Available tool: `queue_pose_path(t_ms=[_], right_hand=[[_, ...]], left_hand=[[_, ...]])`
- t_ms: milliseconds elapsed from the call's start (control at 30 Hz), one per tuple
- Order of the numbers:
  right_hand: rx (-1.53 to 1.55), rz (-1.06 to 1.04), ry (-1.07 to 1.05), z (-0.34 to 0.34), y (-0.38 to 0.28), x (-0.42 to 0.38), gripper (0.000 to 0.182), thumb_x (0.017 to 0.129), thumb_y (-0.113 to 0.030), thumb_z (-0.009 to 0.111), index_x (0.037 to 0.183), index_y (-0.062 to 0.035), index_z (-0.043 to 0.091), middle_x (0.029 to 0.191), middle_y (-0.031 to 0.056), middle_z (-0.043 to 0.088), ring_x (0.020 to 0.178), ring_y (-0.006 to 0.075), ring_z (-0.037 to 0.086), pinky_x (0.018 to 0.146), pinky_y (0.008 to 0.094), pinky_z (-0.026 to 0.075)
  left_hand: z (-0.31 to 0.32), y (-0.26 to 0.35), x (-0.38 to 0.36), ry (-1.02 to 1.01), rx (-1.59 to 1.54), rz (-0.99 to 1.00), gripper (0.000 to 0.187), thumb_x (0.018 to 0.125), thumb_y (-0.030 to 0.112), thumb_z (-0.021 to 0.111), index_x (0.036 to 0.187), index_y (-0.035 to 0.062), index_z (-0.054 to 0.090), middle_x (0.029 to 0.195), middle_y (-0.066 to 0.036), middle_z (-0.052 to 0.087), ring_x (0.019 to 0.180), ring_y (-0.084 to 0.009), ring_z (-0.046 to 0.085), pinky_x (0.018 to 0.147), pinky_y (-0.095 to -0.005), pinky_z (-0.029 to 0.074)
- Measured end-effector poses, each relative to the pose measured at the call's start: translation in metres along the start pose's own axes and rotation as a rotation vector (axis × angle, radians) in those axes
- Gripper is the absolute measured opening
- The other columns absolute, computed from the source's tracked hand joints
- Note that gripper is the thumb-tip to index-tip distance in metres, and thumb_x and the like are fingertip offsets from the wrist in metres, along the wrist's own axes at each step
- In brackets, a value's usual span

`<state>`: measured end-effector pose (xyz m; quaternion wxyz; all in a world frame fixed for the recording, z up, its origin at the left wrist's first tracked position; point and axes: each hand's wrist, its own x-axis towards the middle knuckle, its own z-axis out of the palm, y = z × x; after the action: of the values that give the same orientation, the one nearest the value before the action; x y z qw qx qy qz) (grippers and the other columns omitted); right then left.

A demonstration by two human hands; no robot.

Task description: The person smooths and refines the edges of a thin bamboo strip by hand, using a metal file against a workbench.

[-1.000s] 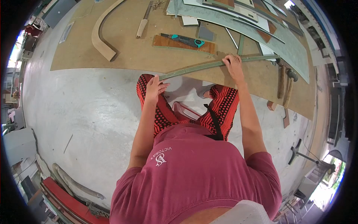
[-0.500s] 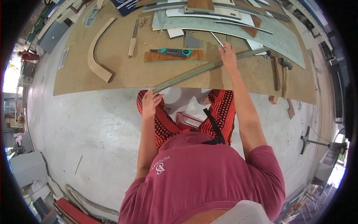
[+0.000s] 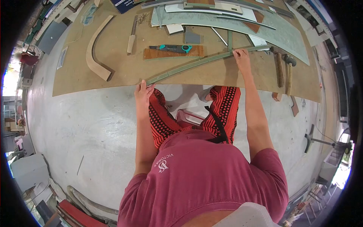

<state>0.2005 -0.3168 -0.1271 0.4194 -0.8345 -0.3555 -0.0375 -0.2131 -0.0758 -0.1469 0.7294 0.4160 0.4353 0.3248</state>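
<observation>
A long, narrow green strip point(image 3: 191, 67) lies at a slant over the table, its near end at the front edge. My left hand point(image 3: 143, 94) is at that near end, with fingers closed around it. Farther up the strip, my right hand point(image 3: 242, 59) pinches it between thumb and fingers. Just beyond my right hand, a thin silvery rod point(image 3: 219, 36) lies on the table, next to a short green piece point(image 3: 229, 39) that meets the strip. A teal-and-black utility knife point(image 3: 171, 48) rests on a brown wooden board point(image 3: 151, 54) left of the strip.
Two hammers point(image 3: 289, 72) point(image 3: 280, 70) lie at the table's right. A curved wooden piece point(image 3: 90, 56) and a wooden-handled tool point(image 3: 131, 43) lie at the left. Stacked sheets and strips point(image 3: 204, 19) cover the back. A red stool point(image 3: 190, 116) stands between my legs.
My right hand has let go of the silvery rod, which now lies on the table, and has moved right and down onto the green strip. My left hand has shifted left with the strip's end.
</observation>
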Motion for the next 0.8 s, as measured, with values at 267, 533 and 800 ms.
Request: queue_pose_path(t_ms=[267,533,800], right_hand=[[-0.164,0.062,0.059,0.017,0.009,0.008,0.026,0.087,-0.029,0.064,0.101,-0.0067,0.065,0.096,0.0137,0.061,0.092,0.0335,0.059,0.08,0.0424,0.048],[-0.036,0.341,0.153,0.008,0.028,0.033,0.032,0.09,-0.031,0.057,0.108,-0.006,0.066,0.096,0.0154,0.068,0.091,0.0331,0.063,0.081,0.0401,0.049],[-0.139,0.435,0.491,-0.045,0.115,0.028,0.029,0.089,-0.029,0.057,0.108,-0.0081,0.064,0.107,0.0165,0.066,0.1,0.0329,0.063,0.086,0.0423,0.048]], left_hand=[[0.0,-0.006,-0.021,0.016,0.009,-0.003,0.037,0.096,0.036,0.056,0.11,0.0016,0.053,0.097,-0.01,0.065,0.088,-0.0222,0.068,0.078,-0.033,0.053],[0.004,0.006,-0.036,-0.005,0.039,-0.025,0.039,0.097,0.036,0.054,0.111,0.0004,0.052,0.1,-0.014,0.064,0.092,-0.0236,0.067,0.081,-0.0326,0.052],[-0.013,-0.002,-0.062,-0.083,0.063,-0.06,0.032,0.097,0.031,0.054,0.108,0.0005,0.054,0.1,-0.011,0.066,0.085,-0.0193,0.068,0.076,-0.03,0.053]])
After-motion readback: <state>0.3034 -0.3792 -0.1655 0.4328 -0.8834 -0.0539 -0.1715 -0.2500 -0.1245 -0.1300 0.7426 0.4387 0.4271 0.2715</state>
